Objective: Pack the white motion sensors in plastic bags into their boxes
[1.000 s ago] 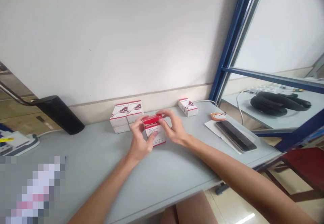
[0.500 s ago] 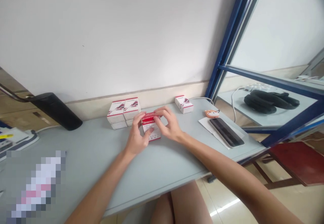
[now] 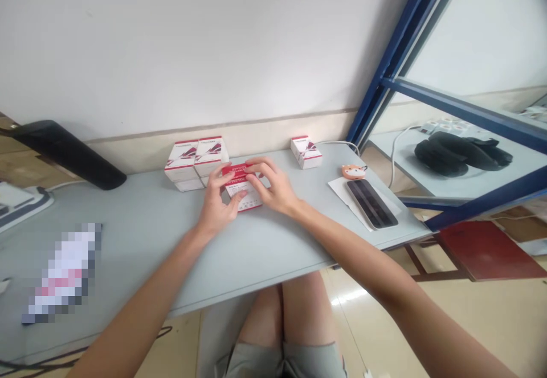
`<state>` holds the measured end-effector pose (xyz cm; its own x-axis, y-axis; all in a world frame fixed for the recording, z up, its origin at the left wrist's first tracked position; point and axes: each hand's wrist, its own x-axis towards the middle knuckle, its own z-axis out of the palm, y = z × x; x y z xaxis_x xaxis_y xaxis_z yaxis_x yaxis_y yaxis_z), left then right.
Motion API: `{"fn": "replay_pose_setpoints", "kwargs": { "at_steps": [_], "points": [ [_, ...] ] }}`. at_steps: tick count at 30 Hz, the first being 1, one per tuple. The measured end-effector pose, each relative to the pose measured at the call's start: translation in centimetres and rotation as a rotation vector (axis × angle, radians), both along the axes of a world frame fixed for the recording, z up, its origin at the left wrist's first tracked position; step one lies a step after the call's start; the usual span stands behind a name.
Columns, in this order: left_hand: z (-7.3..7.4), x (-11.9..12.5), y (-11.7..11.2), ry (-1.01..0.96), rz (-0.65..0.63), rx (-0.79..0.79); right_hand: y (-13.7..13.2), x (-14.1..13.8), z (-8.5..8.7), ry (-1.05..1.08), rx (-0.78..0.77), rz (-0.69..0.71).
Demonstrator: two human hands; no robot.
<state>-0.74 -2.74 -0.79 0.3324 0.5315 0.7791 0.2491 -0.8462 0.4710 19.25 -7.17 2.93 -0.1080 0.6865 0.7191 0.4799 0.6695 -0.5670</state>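
A small red and white cardboard box (image 3: 247, 200) stands on the table between my hands, its red top and printed white side towards me. My left hand (image 3: 217, 202) grips its left side, with the thumb against the printed face and the fingers at the top's left edge. Curled over the top's right part, my right hand (image 3: 277, 189) has its thumb and fingers pressed at the red top. The fingers partly cover the top, and the inside of the box is hidden.
Behind my left hand stand white boxes (image 3: 182, 159) in stacks; another box (image 3: 306, 153) is near the wall. At right lie a phone (image 3: 372, 204) on white paper and an orange animal-shaped item (image 3: 354, 172). A black cylinder-like object (image 3: 72, 156) leans at left.
The red top, raised and partly in shadow before, now lies flatter with its lettering showing. My fingers have shifted slightly along it. The camera view has tilted down.
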Motion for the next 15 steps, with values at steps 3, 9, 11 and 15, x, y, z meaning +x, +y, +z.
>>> {"fn": "replay_pose_setpoints", "kwargs": {
  "at_steps": [3,9,11,15],
  "points": [
    [0.1,0.0,0.1,0.031,0.036,-0.019,0.0,0.1,0.0,-0.011,-0.015,0.01],
    [0.1,-0.2,0.4,0.069,0.057,-0.031,0.3,-0.3,-0.9,-0.019,-0.045,-0.062],
    [-0.2,-0.2,0.5,0.069,0.061,-0.068,0.3,-0.4,-1.1,0.008,-0.042,-0.086],
    [-1.0,-0.2,0.7,0.051,0.052,-0.114,0.5,-0.4,-1.2,0.05,0.0,-0.103]
  ]
}}
